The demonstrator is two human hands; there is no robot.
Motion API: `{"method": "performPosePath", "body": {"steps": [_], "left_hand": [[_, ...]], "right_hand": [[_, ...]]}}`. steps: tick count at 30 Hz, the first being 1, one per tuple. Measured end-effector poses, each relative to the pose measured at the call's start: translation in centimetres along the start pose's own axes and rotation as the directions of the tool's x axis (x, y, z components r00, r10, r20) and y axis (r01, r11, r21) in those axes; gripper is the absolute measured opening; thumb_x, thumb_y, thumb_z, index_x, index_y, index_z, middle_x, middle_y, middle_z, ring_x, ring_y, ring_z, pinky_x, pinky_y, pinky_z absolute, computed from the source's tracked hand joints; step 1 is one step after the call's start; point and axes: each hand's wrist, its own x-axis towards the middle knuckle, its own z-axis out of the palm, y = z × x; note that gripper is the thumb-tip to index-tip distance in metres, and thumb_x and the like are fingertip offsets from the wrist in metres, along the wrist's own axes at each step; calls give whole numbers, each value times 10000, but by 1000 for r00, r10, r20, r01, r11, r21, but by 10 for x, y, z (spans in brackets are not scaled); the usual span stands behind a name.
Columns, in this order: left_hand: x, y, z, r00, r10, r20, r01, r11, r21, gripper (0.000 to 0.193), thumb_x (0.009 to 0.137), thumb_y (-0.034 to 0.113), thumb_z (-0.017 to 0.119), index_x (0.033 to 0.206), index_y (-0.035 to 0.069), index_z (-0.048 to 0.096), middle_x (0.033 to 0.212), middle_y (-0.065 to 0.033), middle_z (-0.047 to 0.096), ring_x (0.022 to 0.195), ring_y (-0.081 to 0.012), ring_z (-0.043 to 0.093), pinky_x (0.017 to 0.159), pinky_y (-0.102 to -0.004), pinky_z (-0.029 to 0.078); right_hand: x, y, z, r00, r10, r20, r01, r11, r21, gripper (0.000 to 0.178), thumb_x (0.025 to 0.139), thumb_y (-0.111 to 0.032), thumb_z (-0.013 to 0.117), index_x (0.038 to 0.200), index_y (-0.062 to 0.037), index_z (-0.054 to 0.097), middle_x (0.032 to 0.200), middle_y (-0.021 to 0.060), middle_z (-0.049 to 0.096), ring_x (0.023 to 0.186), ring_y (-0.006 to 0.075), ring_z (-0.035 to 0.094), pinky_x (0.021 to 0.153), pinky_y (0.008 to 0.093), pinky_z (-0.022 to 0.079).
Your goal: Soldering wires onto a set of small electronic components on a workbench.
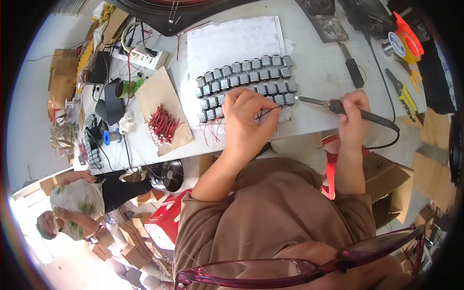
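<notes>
My left hand (244, 121) is closed in a pinch over the near rows of small silvery square components (253, 76). Thin dark wire (263, 115) shows at its fingertips. My right hand (355, 113) grips a soldering iron (336, 105), whose tip points left, close to the right end of a near row. Several rows of the components lie on a white sheet (227, 41). Red wires (209, 131) hang from the nearest row at the left. The undersides of my left fingers are hidden.
Left of the rows, a pile of short red and black wires (164, 124) lies on cardboard (169, 87). A power strip (150, 59) stands beyond it. At the right are a knife (353, 67), cutters (402, 94) and a solder spool (396, 43). Another person (77, 203) is at the lower left.
</notes>
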Motion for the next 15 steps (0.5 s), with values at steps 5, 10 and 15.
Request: {"method": "performPosePath", "body": {"steps": [5,10,15], "left_hand": [[-1,4,20,998,56,-35,-54,998,35,82,670,17,679,727,53,632,962,-60,668,1132,-330,472,958,-421,361],[-4,-3,26,998,63,5,-63,998,21,78,676,16,676,728,42,625,1026,-79,667,1217,-348,440,978,-427,351],[-3,-4,23,999,16,33,-15,1000,-10,81,655,33,675,674,69,605,1044,-58,655,1197,-356,447,987,-492,301]], "right_hand": [[0,2,-6,997,-47,65,52,996,-74,135,825,-98,545,754,-73,433,609,-20,407,489,40,313,725,306,497],[-2,1,-3,992,-77,100,85,993,-76,137,821,-88,533,744,-72,421,573,-21,380,484,45,310,740,372,509],[-3,1,0,993,-48,105,62,989,-133,128,814,-78,526,741,-70,422,566,-22,373,494,48,308,714,389,515]]}}
